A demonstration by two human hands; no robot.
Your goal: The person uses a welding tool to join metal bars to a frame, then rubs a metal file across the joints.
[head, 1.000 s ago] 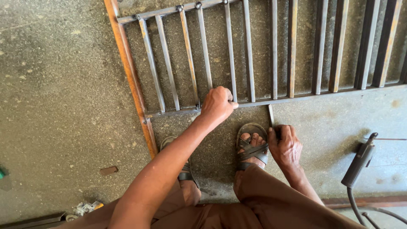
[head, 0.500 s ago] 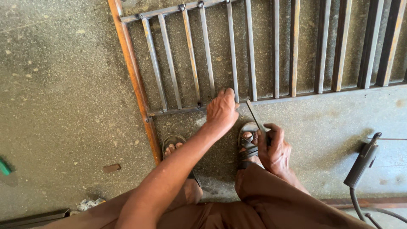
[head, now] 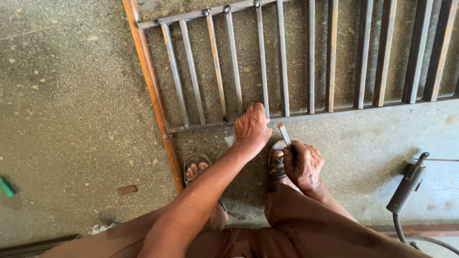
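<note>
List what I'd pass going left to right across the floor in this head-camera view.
Green object → small brown chip → orange frame bar → left hand on the grille's bottom rail → right hand gripping a flat metal piece → welding electrode holder.

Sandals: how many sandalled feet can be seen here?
2. The left sandal sits on the concrete beside the orange frame bar; the right sandal lies between the left hand and the right hand. Both are partly hidden.

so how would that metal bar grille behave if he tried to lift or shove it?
The grille looks welded steel, so probably stiff and heavy. It lies flat on the rough concrete floor, so it would likely drag, not slide or tip. The left hand rests on its lower rail.
</note>
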